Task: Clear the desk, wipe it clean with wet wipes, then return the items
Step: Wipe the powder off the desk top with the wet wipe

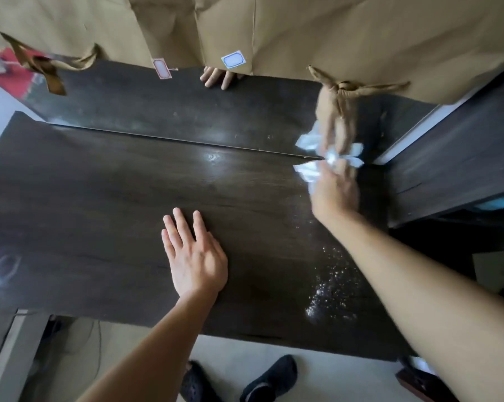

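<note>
The dark wood desk (100,227) fills the view, and nothing stands on its top. My left hand (195,256) lies flat on it near the front middle, fingers straight and spread. My right hand (336,190) reaches to the far right corner and grips a crumpled white wet wipe (307,171), pressing it where the desktop meets the glossy back panel (158,111). The hand is blurred. The panel mirrors the hand and the wipe above them.
Wet droplets (332,288) glisten on the desk's right side under my right forearm. Brown covering (303,30) with two sticker labels hangs over the back panel. A dark cabinet side (448,158) stands at the right. My feet in black shoes (268,378) show below the front edge.
</note>
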The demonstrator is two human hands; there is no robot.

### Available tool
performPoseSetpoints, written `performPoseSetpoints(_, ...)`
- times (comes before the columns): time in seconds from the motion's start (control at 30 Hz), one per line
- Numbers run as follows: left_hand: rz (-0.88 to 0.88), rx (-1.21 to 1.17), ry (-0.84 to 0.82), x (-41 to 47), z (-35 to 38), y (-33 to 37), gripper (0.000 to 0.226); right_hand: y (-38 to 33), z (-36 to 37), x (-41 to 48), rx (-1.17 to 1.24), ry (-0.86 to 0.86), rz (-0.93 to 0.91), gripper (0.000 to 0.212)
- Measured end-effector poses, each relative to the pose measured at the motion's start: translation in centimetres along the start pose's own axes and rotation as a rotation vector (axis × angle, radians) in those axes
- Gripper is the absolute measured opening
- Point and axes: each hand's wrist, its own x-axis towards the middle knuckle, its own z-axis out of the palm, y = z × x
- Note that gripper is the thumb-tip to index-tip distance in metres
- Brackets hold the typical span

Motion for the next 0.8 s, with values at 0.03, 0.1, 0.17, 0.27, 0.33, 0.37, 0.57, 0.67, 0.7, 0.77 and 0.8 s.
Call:
performPoseSetpoints(0.03, 0.001, 0.001, 0.007, 0.0, 0.1, 0.0, 0.056, -2.5, 0.8, 0.0, 0.063, 0.001, -0.104, 0.033)
performPoseSetpoints(0.1, -0.003, 0.003, 0.015, 0.1, 0.2, 0.0, 0.055, -6.4, 2.1, 0.2, 0.128, 0.000, -0.327, 0.032)
performPoseSetpoints(0.17, -0.005, 0.004, 0.020, 0.1, 0.3, 0.0, 0.055, -7.5, 2.3, 0.9, 0.159, -0.067, -0.446, 0.034)
performPoseSetpoints(0.27, -0.005, 0.001, 0.029, 0.1, 0.3, 0.0, 0.056, -4.1, 1.3, 1.3, 0.243, -0.064, -0.521, 0.035)
performPoseSetpoints(0.33, -0.004, -0.001, 0.027, 0.1, 0.2, 0.1, 0.057, 0.1, 0.7, 0.9, 0.225, -0.007, -0.436, 0.035)
performPoseSetpoints(0.37, -0.006, 0.000, 0.023, 0.1, 0.1, 0.1, 0.057, 2.3, 0.2, 0.7, 0.196, 0.022, -0.364, 0.035)
performPoseSetpoints(0.57, -0.004, -0.015, 0.012, 0.1, 0.1, 0.1, 0.056, 8.0, -1.7, 0.9, 0.083, 0.054, 0.018, 0.025)
performPoseSetpoints(0.67, -0.008, -0.021, 0.012, 0.1, 0.1, 0.0, 0.055, 6.7, -0.7, -2.6, 0.256, 0.014, -0.032, 0.012)
performPoseSetpoints(0.7, -0.009, -0.023, 0.012, 0.1, 0.1, 0.0, 0.055, 6.7, -0.6, -3.7, 0.271, -0.012, -0.110, 0.014)
performPoseSetpoints(0.77, -0.012, -0.028, 0.015, 0.1, 0.0, 0.1, 0.055, 7.4, -1.4, -2.9, 0.318, -0.003, -0.085, 0.023)
performPoseSetpoints(0.8, -0.009, -0.030, 0.015, 0.1, 0.0, 0.2, 0.055, 7.5, -2.0, -1.8, 0.350, 0.046, 0.015, 0.024)
